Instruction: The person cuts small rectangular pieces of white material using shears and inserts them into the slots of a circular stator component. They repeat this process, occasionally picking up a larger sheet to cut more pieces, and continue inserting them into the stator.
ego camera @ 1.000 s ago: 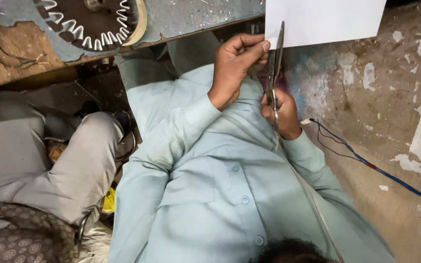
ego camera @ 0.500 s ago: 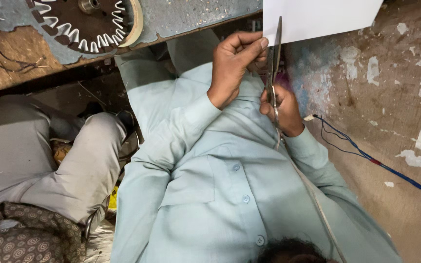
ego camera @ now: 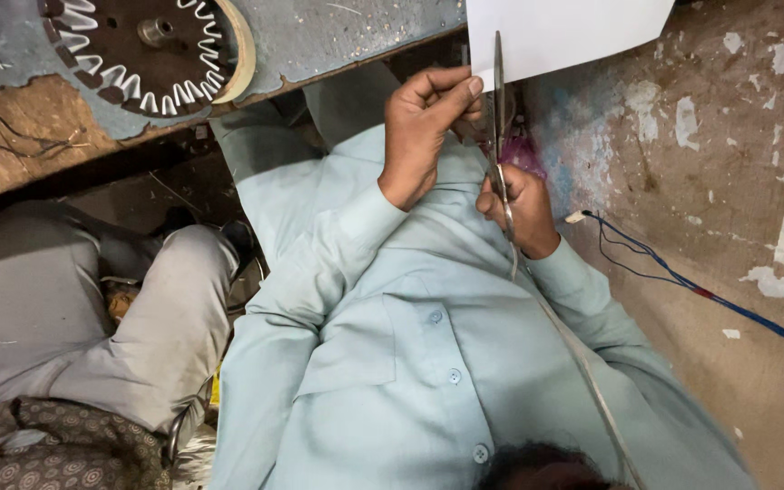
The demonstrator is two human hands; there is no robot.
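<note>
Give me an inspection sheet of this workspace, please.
Surface: worn blue-grey bench, edge chipped.
Job's things: white sheet; scissors, blades at its lower edge.
Clutter: toothed disc on the bench; pale strip trailing across the shirt.
Grippers: left hand pinches near the sheet's edge; right hand grips the scissors.
Cables: blue wire on the floor, right; thin wires, left.
Surroundings: patchy floor; another person's grey-trousered leg, left.

White sheet [ego camera: 564,32] matt smooth paper. Scissors [ego camera: 498,118] dull grey metal. Shirt [ego camera: 428,363] pale smooth cloth. Wall [ego camera: 728,136] rough flaking plaster. Toothed disc [ego camera: 138,45] dark rusty metal.
</note>
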